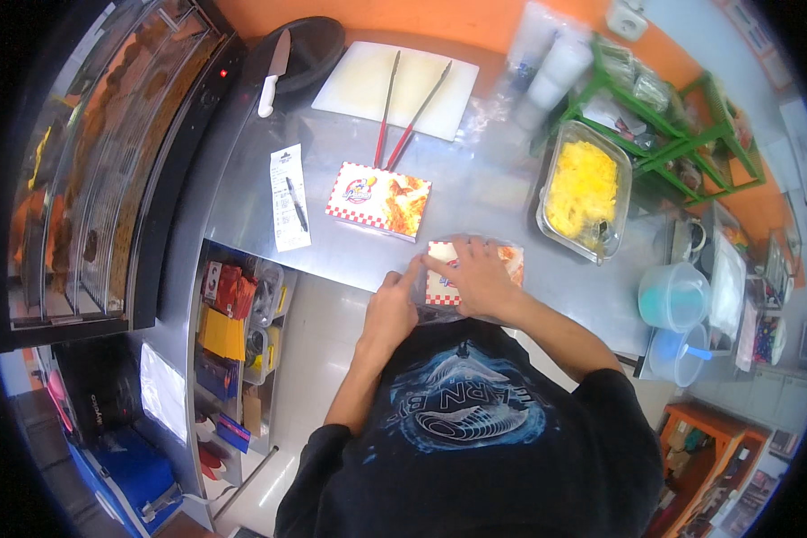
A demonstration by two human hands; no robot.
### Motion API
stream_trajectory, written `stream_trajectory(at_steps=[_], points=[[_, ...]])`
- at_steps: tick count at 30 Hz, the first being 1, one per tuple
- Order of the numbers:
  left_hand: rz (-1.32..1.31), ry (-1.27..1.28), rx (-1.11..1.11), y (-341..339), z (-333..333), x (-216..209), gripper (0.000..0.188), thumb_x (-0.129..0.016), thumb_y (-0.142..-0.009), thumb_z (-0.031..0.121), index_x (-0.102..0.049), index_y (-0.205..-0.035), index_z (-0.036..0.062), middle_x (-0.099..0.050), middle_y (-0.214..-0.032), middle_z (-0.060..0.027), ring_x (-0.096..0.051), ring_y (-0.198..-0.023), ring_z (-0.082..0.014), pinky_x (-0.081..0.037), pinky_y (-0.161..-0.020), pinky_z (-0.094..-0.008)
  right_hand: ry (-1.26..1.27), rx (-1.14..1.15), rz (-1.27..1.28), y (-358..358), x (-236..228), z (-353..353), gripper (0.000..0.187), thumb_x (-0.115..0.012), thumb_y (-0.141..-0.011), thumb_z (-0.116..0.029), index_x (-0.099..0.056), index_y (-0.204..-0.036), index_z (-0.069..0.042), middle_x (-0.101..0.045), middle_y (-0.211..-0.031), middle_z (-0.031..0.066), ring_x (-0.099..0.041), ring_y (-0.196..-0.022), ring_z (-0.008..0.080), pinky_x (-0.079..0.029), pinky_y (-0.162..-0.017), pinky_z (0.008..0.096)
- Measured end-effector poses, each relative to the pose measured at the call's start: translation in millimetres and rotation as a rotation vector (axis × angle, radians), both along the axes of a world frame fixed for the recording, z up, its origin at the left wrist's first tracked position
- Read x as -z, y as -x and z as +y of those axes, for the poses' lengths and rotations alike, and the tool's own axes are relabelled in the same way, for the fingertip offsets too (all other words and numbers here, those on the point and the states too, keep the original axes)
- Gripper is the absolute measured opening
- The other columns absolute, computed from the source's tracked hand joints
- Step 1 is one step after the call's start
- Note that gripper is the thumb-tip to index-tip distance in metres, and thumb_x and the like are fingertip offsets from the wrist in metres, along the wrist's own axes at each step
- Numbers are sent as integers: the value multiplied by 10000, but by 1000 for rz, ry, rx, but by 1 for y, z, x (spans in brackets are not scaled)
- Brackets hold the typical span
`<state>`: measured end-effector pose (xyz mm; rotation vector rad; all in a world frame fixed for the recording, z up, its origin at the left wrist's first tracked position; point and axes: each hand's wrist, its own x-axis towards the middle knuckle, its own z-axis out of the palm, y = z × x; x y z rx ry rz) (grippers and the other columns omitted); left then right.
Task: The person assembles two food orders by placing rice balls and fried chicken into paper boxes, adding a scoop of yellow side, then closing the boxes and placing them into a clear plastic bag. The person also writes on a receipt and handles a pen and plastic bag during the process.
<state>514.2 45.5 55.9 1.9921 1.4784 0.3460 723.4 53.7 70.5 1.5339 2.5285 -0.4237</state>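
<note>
A small printed food box (439, 284) with a red checked border lies at the counter's front edge, with clear plastic bag film (432, 314) showing around it. My right hand (482, 276) rests on top of the box, palm down, its fingers stretched out and covering much of it. My left hand (393, 300) is at the box's left edge, its fingers closed at the plastic film; the fingertips are partly hidden. A second food box (381, 200) of the same print lies farther left. Tongs (407, 121) with red handles lie just behind that box, their tips on a white cutting board (343, 87).
A receipt (287, 202) with a black pen (297, 204) lies left. A white-handled knife (276, 72) rests near the round black board (308, 45). At right stand a tray of yellow food (583, 188), a green rack (659, 157) and plastic tubs (672, 296). A glass display cabinet (108, 170) borders the left.
</note>
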Motion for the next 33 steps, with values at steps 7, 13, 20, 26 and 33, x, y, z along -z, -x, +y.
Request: stream_trajectory(at_steps=[7, 13, 20, 26, 33], points=[[-304, -133, -262, -4, 12, -28, 395, -624, -841, -70, -661, -1228, -3, -664, -982, -238, -671, -882, -448, -541, -754, -500, 113, 190, 39, -27, -22, -6, 1131, -918, -618, -395, -356, -1586, -228, -317, -1618, 166, -278, -1478, 477, -257, -1077, 767], [-417, -167, -441, 1, 15, -80, 79, -714, -894, 31, -713, -963, -7, -671, -862, -177, -669, -686, -335, -524, -605, -399, 49, 187, -146, -51, -87, -8, 1040, -897, -665, -404, -400, -1558, -209, -391, -1575, 154, -298, -1480, 431, -257, -1078, 754], [-694, 142, -273, -5, 15, -112, 173, -600, -1027, 133, -706, -988, 2, -583, -614, -13, -542, -568, -71, -427, -541, -260, 356, 72, -24, -36, -98, 6, 740, -851, -733, -274, -559, -1394, -113, -518, -1431, 169, -469, -1348, 404, -444, -1010, 579], [-832, 395, -270, -9, 15, -109, 272, -530, -1074, 211, -709, -1070, 7, -622, -654, -17, -606, -624, -77, -476, -609, -254, 61, -88, 160, -8, -12, 34, 718, -827, -771, -249, -534, -1420, -167, -620, -1312, 158, -638, -1172, 377, -486, -978, 559], [-767, -86, -52, -10, 19, -126, 312, -539, -1070, 193, -662, -1290, 9, -659, -737, -49, -630, -556, -96, -507, -547, -273, 324, 56, 204, -5, -6, 31, 811, -842, -775, -339, -476, -1492, -242, -558, -1417, 149, -559, -1311, 364, -417, -1044, 624]])
